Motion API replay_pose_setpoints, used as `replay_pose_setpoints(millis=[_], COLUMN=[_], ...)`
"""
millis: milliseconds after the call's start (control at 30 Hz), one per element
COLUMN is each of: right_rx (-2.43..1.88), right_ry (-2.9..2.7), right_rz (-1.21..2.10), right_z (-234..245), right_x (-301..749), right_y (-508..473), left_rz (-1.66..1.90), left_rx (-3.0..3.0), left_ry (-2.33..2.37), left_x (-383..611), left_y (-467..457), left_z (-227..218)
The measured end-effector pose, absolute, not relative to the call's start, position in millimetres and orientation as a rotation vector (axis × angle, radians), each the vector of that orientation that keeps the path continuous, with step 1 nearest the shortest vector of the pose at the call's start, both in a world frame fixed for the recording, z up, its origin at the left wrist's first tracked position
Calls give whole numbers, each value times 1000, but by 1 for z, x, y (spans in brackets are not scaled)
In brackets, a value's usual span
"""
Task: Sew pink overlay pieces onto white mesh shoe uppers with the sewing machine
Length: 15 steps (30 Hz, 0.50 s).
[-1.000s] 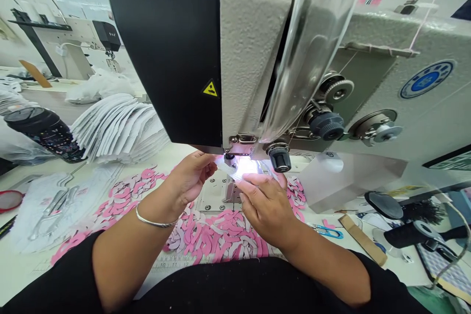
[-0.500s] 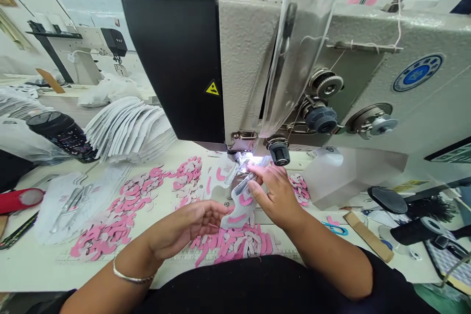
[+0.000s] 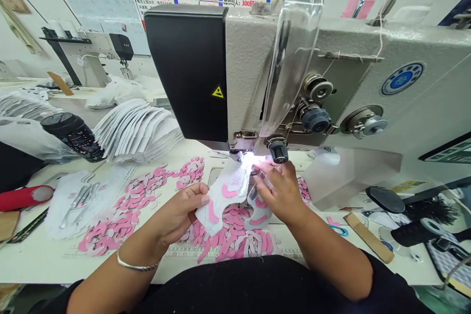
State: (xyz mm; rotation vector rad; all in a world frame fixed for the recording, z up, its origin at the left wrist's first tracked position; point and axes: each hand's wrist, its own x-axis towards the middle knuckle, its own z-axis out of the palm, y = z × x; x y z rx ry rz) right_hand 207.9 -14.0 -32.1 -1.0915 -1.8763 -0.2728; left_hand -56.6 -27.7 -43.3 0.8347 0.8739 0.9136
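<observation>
Under the lit needle area of a sewing machine (image 3: 247, 144) lies a white textured fabric piece (image 3: 224, 191) with curved pink patches on it. My left hand (image 3: 184, 211) pinches its left edge between thumb and fingers. Close to the needle, my right hand (image 3: 277, 191) is closed on the right part of the same piece, where a grey folded edge shows. The fabric curves round an open notch between my hands. Beneath it, small pink and white curved pieces (image 3: 235, 243) lie heaped on the table. The needle tip is lost in the glare.
More pink pieces (image 3: 106, 228) spread leftward. Stacked white fabric (image 3: 136, 130), a dark bottle (image 3: 73, 135) and tweezers (image 3: 79, 201) are at left. On the right are blue-handled snips (image 3: 338, 230), a cardboard strip (image 3: 369, 238) and a black thread spool (image 3: 415, 233).
My left hand has moved up and closed on the fabric's left edge. The piece now spreads out flatter to the left. My right hand stays near the needle. The head view has shifted slightly.
</observation>
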Motion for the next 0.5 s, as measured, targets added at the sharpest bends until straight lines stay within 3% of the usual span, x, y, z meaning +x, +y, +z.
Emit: replay_pose_setpoints(millis=[367, 500], right_rx=[-1080, -1013], right_ry=[-2108, -2085], right_rz=[-209, -260], right_z=[-22, -30], right_x=[208, 210], right_y=[-16, -14], left_rz=[632, 646], left_rx=[1219, 1587], left_ry=[782, 1355], left_x=[-69, -115], left_y=[-32, -22], left_z=[-45, -39])
